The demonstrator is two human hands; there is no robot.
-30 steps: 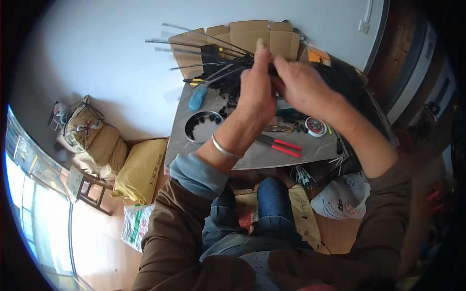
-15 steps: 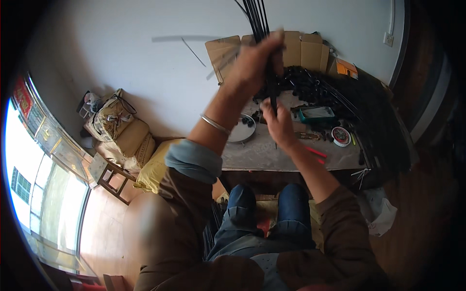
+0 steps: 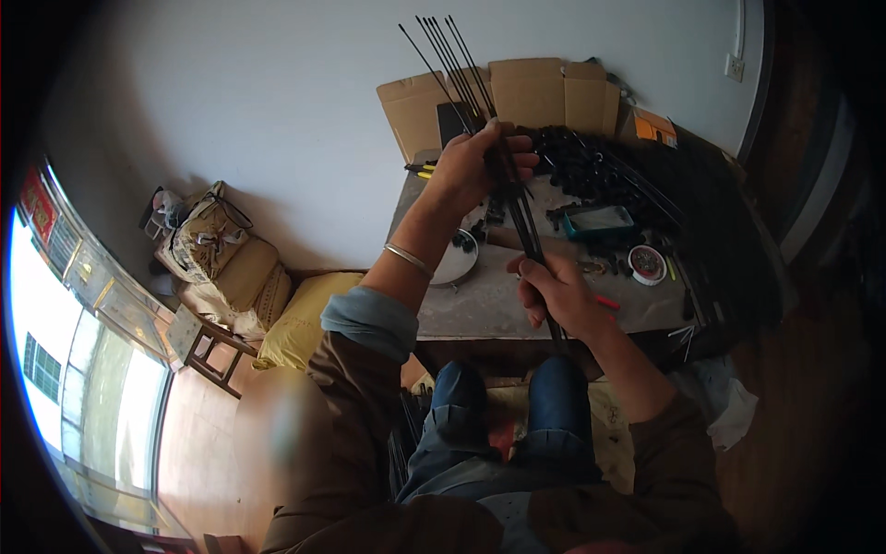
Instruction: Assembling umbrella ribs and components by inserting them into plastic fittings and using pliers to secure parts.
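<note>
A bundle of thin black rods (image 3: 526, 222) slants from the wall side down toward my lap, above the work table (image 3: 503, 309). My left hand (image 3: 475, 166) grips it near the upper part, with the thumb across the rods and the other fingers reaching past them. Above that hand the small-knobbed tips fan apart. Lower down, my right hand (image 3: 561, 295) has its fingers curled round the same bundle. Its lower ends show just below the right hand, by the table's front edge.
On the table lie a round white dish (image 3: 457, 266), a teal tray (image 3: 600, 222), a round tub (image 3: 647, 265) and a heap of black parts (image 3: 577, 157). Cardboard (image 3: 526, 88) stands behind. A dark mass of rods (image 3: 729, 240) covers the right side. Left are sacks (image 3: 235, 263) and a stool (image 3: 212, 351).
The bundle has come down, so its tips now show. My left hand has lowered; my right hand has moved down along the rods toward me.
</note>
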